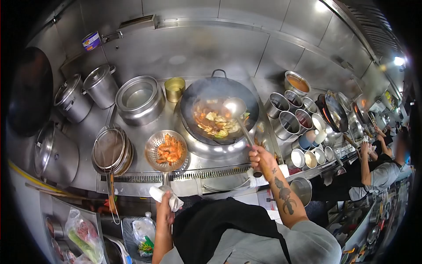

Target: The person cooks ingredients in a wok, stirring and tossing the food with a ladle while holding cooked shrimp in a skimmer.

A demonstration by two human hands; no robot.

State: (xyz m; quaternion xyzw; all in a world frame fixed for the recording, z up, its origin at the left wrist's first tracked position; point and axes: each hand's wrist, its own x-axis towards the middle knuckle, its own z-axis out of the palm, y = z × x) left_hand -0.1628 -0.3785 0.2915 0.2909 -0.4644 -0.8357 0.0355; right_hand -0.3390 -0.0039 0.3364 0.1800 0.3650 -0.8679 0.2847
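Note:
My right hand (263, 162) is closed around the handle of a metal ladle (242, 128). The ladle's bowl is over the large dark wok (189, 99), among steaming sliced vegetables (216, 125). Low in front of the stove, my left hand (165, 213) grips a folded white cloth (175, 201). Just above that cloth is the handle end of a perforated strainer (150, 149) with orange-red fried pieces, perhaps shrimp (169, 149), in it. Whether my fingers also hold this handle, I cannot tell.
Wire-mesh strainers (109, 147) rest left of the perforated one. Behind are a wide steel pot (140, 105), lidded pots (74, 99) and a brass-coloured tin (175, 88). Several seasoning containers (288, 123) and a bowl of orange liquid (297, 83) line the right. Co-workers (378, 176) stand farther right.

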